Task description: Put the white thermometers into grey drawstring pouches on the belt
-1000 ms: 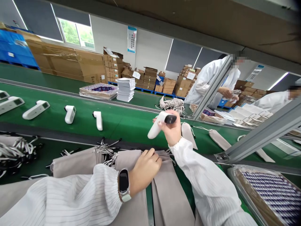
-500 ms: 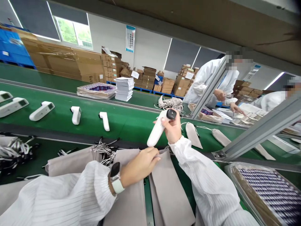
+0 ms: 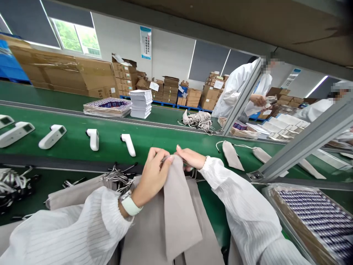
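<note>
My left hand (image 3: 154, 173) pinches the top of a grey fabric drawstring pouch (image 3: 180, 213), which hangs down toward me. On the other side of its mouth is my right hand (image 3: 193, 157), closed against the pouch's top edge, its fingertips partly hidden behind the cloth. No white handheld thermometer shows in my hands; whether one is inside the pouch, I cannot see. More flat grey pouches (image 3: 147, 228) lie beneath. Ahead on the green belt, the nearest white thermometer (image 3: 128, 144) lies to the left of my hands.
Several more thermometers (image 3: 52, 137) line the belt at left. Filled pouches (image 3: 232, 155) lie at right, near a metal post (image 3: 292, 141). A tray of batteries (image 3: 311, 217) sits at lower right. Booklets (image 3: 141, 104) are stacked behind. A co-worker (image 3: 234, 88) stands across the line.
The thermometer that was in my right hand has gone from view. My left hand has lifted a pouch from the pile, and both hands have come together at its mouth.
</note>
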Tool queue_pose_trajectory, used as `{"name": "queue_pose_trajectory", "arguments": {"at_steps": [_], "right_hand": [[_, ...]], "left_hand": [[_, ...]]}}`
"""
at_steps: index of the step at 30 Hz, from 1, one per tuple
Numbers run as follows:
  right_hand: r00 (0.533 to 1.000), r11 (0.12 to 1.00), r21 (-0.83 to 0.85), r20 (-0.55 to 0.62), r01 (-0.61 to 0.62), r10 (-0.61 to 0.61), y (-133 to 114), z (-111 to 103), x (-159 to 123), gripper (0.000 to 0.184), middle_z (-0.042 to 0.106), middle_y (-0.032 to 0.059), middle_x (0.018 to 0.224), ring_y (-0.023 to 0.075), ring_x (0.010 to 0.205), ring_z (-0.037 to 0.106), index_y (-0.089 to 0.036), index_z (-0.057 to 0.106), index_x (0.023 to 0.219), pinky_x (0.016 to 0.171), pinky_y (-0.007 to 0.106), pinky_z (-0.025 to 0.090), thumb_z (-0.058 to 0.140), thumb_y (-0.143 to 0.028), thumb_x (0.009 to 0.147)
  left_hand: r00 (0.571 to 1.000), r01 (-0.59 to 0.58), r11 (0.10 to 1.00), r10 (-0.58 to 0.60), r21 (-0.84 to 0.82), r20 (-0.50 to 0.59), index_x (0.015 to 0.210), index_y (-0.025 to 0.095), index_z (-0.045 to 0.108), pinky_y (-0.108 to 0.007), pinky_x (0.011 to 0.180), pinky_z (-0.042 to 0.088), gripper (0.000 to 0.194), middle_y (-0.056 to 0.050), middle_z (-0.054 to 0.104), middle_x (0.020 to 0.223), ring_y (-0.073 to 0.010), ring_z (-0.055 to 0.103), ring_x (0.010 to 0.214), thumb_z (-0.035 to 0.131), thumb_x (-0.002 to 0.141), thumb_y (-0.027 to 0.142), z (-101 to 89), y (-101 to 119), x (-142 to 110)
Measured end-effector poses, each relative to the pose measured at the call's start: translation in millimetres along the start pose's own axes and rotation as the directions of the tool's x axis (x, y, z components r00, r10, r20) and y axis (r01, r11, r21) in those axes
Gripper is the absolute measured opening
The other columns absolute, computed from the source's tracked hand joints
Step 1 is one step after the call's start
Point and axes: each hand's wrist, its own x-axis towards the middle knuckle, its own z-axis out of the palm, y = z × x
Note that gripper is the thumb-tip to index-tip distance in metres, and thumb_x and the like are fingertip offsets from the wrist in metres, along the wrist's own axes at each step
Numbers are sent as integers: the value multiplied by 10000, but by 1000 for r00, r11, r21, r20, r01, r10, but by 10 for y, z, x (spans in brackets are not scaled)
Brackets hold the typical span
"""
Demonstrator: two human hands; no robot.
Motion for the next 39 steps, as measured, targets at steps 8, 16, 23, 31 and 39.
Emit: {"name": "queue_pose_trajectory", "arguments": {"at_steps": [8,16,23,31,39], "right_hand": [[593,869,-494,-700,0,-398,358,-605,46,450,490,6,500,110,491,454,-178,559,661,582,239,386,327,-549,762],[881,913,259,277,315,-383,-8,26,-39,471,607,4,787,121,660,566,-177,503,940,636,266,457,680,-353,540],[483,994,-104,-870,17,-99,285,-716,67,562,549,74,958,214,893,540,-177,406,1060,801,380,409,614,-377,577],[618,646,-542,-774,-537,-136,668,-611,179,635,341,186,1223,328,1098,391,-198,297,1245,845,497,315,555,-311,675],[914,791,-606,-269,84,-303,361,259,993,592,505,105,1064,243,989,482,-218,382,1177,849,402,360,594,-391,652]], "left_hand": [[659,420,898,-203,-130,724,673,151,495,-187,412,260,342,58,367,405,-85,328,374,314,837,390,-172,320,31],[971,220,850,-145,-479,189,768,166,490,-168,414,280,286,50,360,510,-71,348,422,307,870,360,-309,457,83],[865,-282,951,196,124,462,846,157,518,-272,709,390,122,-27,514,830,-162,486,792,415,846,222,51,179,-195],[791,-424,835,152,351,593,796,130,481,-296,678,404,51,-68,489,826,-195,457,794,452,780,90,221,-59,-347],[829,-368,827,85,424,553,839,116,472,-308,699,403,172,-79,517,835,-207,484,805,441,714,2,247,-66,-326]]}}
